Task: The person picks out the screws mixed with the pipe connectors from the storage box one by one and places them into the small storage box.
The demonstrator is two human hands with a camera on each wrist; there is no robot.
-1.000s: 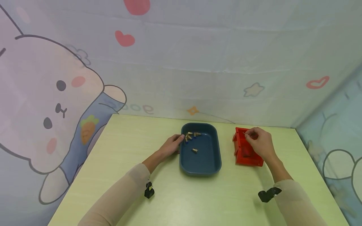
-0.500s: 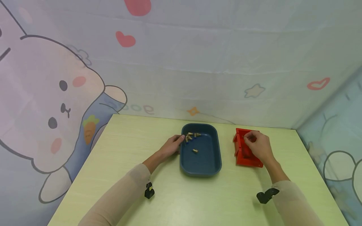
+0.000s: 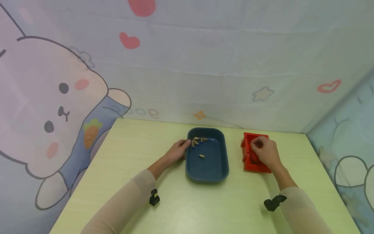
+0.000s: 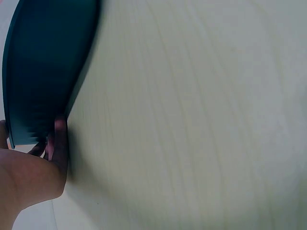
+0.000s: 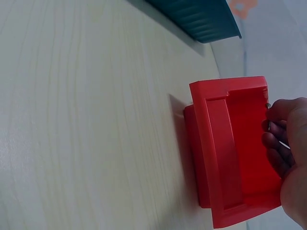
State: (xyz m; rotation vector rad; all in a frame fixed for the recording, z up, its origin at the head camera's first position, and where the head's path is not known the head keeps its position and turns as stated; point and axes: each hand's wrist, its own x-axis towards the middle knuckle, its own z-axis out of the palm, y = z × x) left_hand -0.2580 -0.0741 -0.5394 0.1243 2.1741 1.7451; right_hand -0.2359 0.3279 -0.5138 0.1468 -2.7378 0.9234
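Observation:
My left hand [image 3: 176,150] holds the left side of a dark blue plastic tray [image 3: 211,169], thumb over the rim and fingers against the outer wall. The left wrist view shows those fingers low on the tray wall [image 4: 50,72]. Inside, several small brass fittings [image 3: 195,142] with blue parts cluster at the far left, and one brass fitting [image 3: 201,156] lies apart. Over a red plastic parts bin [image 3: 257,167], my right hand [image 3: 267,151] pinches a small thin metal piece [image 5: 268,106] between thumb and forefinger. Its exact kind I cannot tell; the fingers mostly hide it.
Both containers stand on a pale wooden table [image 3: 210,211], the red bin to the right of the tray with a gap between. A printed cloth backdrop [image 3: 187,91] rises behind the table's far edge. Black wrist cameras [image 3: 154,197] hang below both sleeves.
My right hand has shifted slightly left and a little nearer to me over the red bin, still pinching the small metal piece. The left hand and the tray have stayed put.

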